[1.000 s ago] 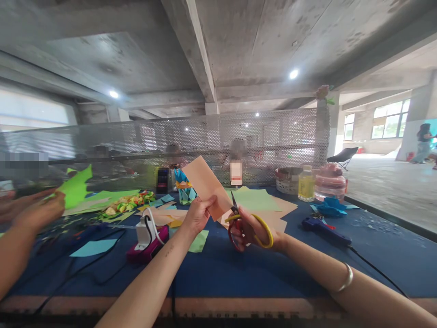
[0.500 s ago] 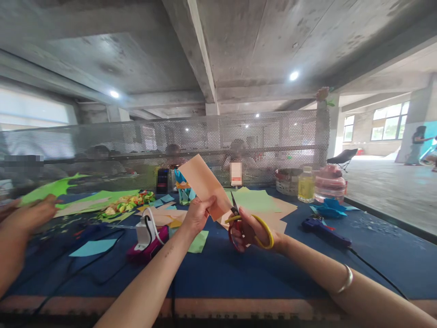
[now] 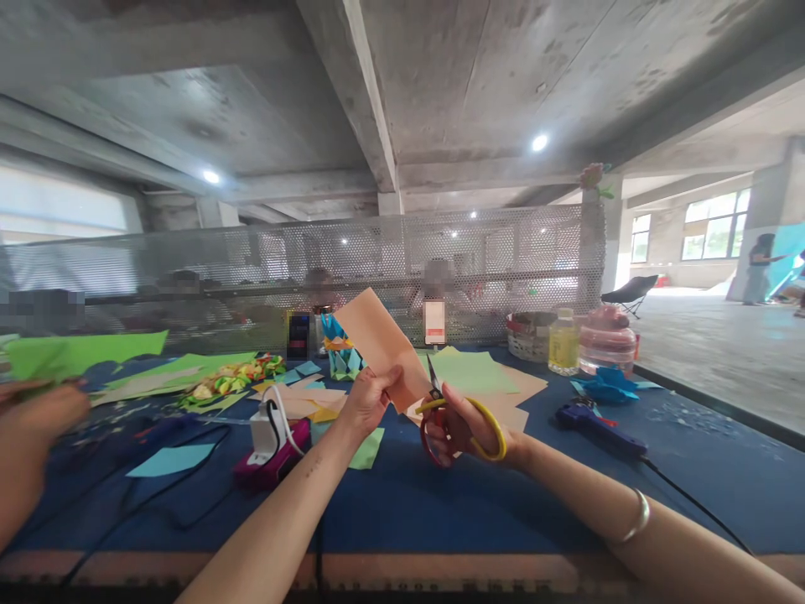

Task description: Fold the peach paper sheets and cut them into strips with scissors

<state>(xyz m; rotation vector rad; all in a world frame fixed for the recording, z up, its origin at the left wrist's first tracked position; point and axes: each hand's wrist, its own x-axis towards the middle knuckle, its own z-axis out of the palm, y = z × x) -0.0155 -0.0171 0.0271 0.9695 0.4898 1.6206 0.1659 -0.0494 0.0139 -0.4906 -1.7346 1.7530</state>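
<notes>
My left hand [image 3: 371,400] pinches a sheet of orange paper [image 3: 381,335] by its lower part, thumb on top, and holds it tilted above the table. In my right hand [image 3: 462,424] is a pair of scissors [image 3: 435,387] with red and yellow handles, my fingers through the loops. The blades point up, close by the paper's right edge; I cannot tell whether they touch it. Beneath and behind lie green paper [image 3: 469,369] and more orange sheets [image 3: 528,382] on the blue table [image 3: 402,512].
A purple power strip [image 3: 267,461] with a white charger stands left of my left forearm. At right lie a glue gun [image 3: 600,428], a blue paper flower [image 3: 607,382], a yellow bottle [image 3: 564,344] and a basket [image 3: 528,335]. A co-worker's hand [image 3: 54,419] holds green paper at far left.
The orange paper and scissors have shifted slightly, and the blades look closer together and a little farther from the paper. At left, the co-worker's green paper has moved left.
</notes>
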